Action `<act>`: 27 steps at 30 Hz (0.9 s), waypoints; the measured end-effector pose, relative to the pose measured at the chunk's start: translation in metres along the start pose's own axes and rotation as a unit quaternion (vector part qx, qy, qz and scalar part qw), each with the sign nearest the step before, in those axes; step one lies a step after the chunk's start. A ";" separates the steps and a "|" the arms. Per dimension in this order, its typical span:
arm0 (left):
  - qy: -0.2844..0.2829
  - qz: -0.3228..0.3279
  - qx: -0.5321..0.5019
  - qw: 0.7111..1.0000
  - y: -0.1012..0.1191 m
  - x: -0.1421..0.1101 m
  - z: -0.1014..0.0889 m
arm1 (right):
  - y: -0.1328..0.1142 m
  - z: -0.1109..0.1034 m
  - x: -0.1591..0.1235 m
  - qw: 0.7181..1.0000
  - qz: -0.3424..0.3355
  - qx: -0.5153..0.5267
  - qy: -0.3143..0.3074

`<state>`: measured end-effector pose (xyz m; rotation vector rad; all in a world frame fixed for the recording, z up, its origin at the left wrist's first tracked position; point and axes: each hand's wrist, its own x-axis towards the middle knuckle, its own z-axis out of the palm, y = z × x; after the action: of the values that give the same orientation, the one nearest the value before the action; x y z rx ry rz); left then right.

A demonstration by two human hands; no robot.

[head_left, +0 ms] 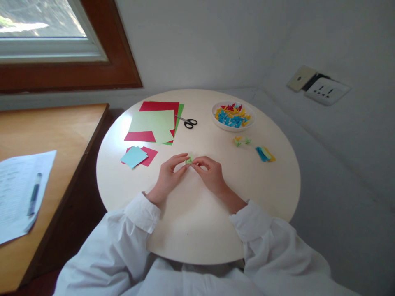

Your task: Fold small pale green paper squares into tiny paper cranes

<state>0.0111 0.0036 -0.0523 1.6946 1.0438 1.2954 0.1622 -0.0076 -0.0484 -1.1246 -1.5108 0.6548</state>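
Note:
Both hands meet over the middle of a round white table (197,230). Between their fingertips is a small light-green folded paper piece (189,160), perhaps a crane; its exact shape is too small to tell. My left hand (171,172) pinches it from the left with thumb and forefinger. From the right, my right hand (210,172) pinches it the same way. To the right lie a few small green and yellow folded paper pieces (242,141). A white bowl (233,128) behind them holds many blue, yellow and red folded paper pieces.
Black-handled scissors (189,123) lie beside large red and green paper sheets (152,121) at the back left. Small blue and red squares (135,156) are nearer. Blue and yellow paper strips (265,154) lie right. A wooden desk (70,135) bears papers and a pen (34,193).

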 end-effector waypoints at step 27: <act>0.004 -0.070 -0.005 0.998 0.004 0.002 0.000 | 0.002 0.003 -0.001 0.997 0.058 0.058 -0.012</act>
<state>0.0120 0.0035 -0.0478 1.5809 1.1375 1.2158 0.1602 -0.0074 -0.0513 -1.1262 -1.4159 0.8270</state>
